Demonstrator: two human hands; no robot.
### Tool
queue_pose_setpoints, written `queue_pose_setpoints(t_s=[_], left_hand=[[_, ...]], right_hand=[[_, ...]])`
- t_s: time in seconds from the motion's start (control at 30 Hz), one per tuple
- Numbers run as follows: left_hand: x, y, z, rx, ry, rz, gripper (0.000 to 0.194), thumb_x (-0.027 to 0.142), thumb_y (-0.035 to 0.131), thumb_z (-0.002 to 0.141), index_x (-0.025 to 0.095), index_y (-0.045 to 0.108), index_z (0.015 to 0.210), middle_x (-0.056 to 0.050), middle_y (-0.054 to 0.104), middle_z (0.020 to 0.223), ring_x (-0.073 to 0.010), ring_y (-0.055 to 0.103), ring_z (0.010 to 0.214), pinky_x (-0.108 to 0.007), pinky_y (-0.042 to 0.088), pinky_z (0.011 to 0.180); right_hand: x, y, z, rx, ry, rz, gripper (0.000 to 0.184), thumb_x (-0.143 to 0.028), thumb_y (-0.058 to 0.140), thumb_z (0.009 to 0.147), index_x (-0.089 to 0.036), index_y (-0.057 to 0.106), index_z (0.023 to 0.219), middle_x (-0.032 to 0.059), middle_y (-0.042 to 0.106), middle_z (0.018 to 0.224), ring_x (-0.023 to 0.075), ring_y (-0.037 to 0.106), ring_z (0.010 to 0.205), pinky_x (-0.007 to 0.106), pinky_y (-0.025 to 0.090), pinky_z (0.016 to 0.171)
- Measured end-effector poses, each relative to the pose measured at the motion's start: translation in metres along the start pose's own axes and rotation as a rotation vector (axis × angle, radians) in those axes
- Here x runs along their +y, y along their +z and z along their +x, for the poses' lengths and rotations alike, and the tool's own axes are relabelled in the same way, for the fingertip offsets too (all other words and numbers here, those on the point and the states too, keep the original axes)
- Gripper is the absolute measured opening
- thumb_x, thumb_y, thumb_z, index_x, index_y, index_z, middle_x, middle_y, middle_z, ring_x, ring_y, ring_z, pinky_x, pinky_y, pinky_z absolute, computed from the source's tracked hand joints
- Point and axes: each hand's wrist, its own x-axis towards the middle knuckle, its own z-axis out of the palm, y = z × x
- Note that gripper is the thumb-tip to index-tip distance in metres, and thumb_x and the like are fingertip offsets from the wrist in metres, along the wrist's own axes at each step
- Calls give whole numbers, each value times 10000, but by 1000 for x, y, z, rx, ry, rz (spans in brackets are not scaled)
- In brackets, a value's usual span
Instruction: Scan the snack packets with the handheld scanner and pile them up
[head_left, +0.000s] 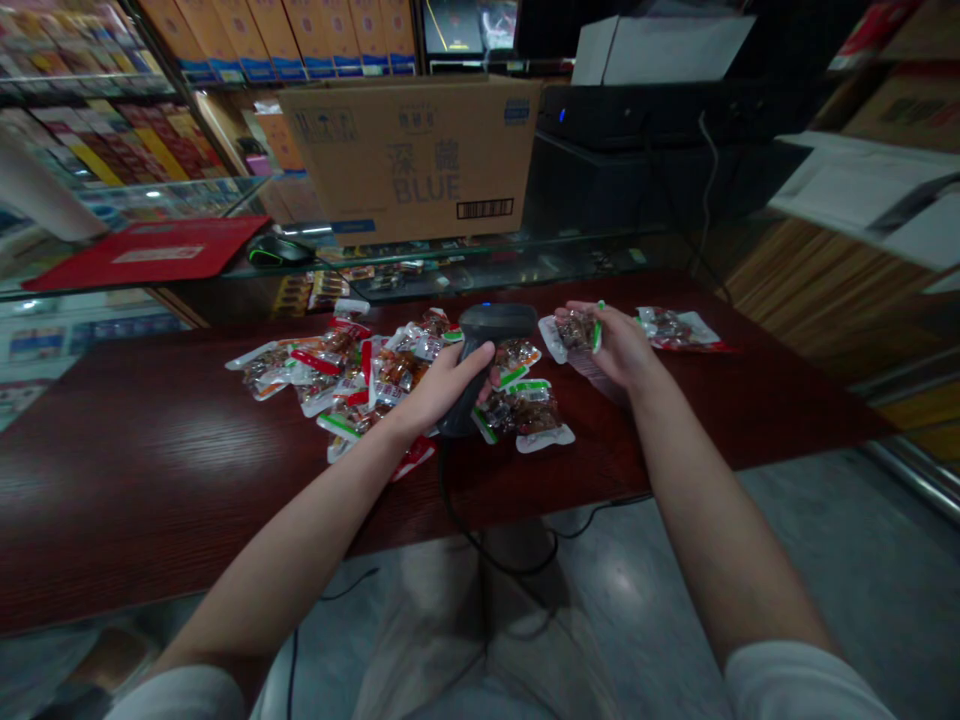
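My left hand [450,385] is wrapped round the grip of a black barcode scanner [496,320], whose head points right. A clear snack packet [576,330] with a green edge is held in my right hand [616,345], just right of the scanner's head. Under and left of the scanner lies a loose pile of similar snack packets [330,365] with red, green and white edges. One green-edged packet [534,412] rests on the near side of the scanner. Beyond my right hand, another packet [679,328] with red and white edges lies flat.
All this is on a dark red wooden table [150,450]. A cardboard box [420,190] stands on the glass counter behind, with a computer mouse [281,250] and red mat [157,250] at its left. The scanner's cable [450,500] hangs over the table's front edge.
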Motion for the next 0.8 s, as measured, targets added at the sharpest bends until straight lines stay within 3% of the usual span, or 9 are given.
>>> queue_pose_setpoints(t_s=[0.17,0.3,0.57,0.8], left_hand=[[-2,1,0,16,8,-25,468,603,636,795,152,518,830,-16,613,708,-69,499,488,-209,391,448],[-2,0,-1,-1,-4,2,485,619,612,807,141,536,780,-5,580,642,-67,485,474,-206,386,450],[-5,1,0,-14,-12,-15,473,607,641,789,148,541,845,-16,612,697,-76,498,494,-219,396,463],[-7,1,-2,-91,-12,83,475,601,548,862,140,578,752,-19,558,607,-89,492,508,-228,392,487]], right_hand=[[1,-1,2,-31,30,-1,260,-368,579,843,-229,699,1027,54,743,943,228,685,1027,418,532,999],[0,-2,2,-25,42,-37,325,-397,553,850,-238,673,1107,46,726,888,226,686,984,420,546,950],[2,-2,3,-17,28,-110,315,-395,567,832,-260,659,1102,38,726,924,239,692,961,445,560,899],[1,8,-1,-63,76,-108,350,-426,545,841,-272,617,1146,59,736,1095,262,679,1069,484,562,922]])
